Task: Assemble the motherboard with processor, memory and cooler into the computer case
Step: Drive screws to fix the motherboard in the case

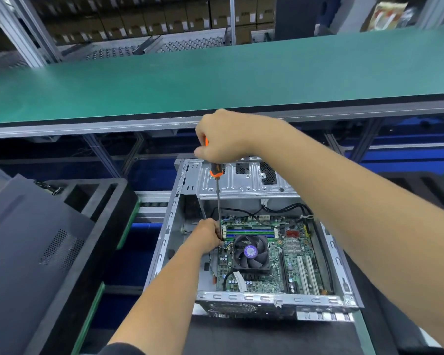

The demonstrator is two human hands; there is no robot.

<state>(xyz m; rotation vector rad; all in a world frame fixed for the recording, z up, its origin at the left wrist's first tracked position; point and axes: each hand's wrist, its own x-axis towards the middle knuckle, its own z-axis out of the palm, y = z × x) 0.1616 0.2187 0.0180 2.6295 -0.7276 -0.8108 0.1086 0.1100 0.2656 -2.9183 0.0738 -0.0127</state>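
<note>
Low in the frame's centre, the motherboard lies inside the computer case: stiff but fragile. Right hand grips the screwdriver handle; left hand apparently pinches its shaft.

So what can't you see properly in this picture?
All in the head view:
- Screwdriver tip and any screw: hidden behind the left hand at the motherboard's far-left corner.
- Screwdriver handle: mostly covered by the right hand.
- Processor: not visible, under the cooler fan.
- Fan sticker and board printing: too small to read.
- Computer case right rim: partly behind the right forearm.
- Boxes at the top: blurred.
</note>
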